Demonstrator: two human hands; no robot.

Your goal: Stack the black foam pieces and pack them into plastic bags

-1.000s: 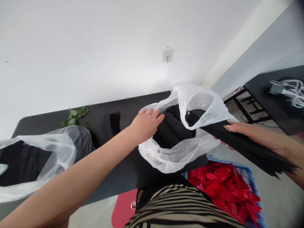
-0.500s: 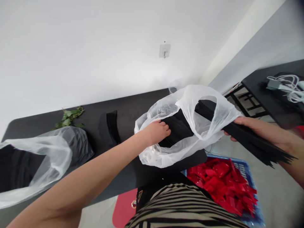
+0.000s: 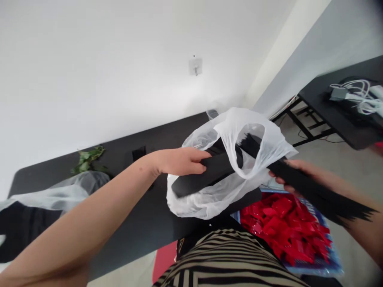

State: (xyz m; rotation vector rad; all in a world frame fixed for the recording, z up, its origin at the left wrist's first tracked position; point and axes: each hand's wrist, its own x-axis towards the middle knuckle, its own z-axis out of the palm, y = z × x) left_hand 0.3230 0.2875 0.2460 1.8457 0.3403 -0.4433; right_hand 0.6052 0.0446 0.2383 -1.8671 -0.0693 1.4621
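A white translucent plastic bag [image 3: 194, 207] stands at the table's right end, its mouth facing up. My left hand [image 3: 185, 160] pinches a flat black strip [image 3: 206, 171] at the bag's opening, thumb on one side and fingers mostly hidden. To the right, my right hand [image 3: 291, 171] is closed around a bundle of black strips [image 3: 324, 195] with jagged, uneven ends. That bundle passes beside the bag's stretched handle loop, and its far end shows through the loop. The bag's handle touches my right hand; whether the fingers grip it too I cannot tell.
Another plastic bag [image 3: 56, 199] with black contents lies on the dark table [image 3: 140, 223] at left, beside green leaves [image 3: 86, 159]. Below right sits a blue-edged container [image 3: 332, 255] of red pieces [image 3: 284, 227]. A second table [image 3: 326, 103] holds white cables [image 3: 356, 95].
My left hand has drawn back to the left and lifted a black strip at the bag's mouth. My right hand still holds the bundle, slightly lower. The camera view has shifted.
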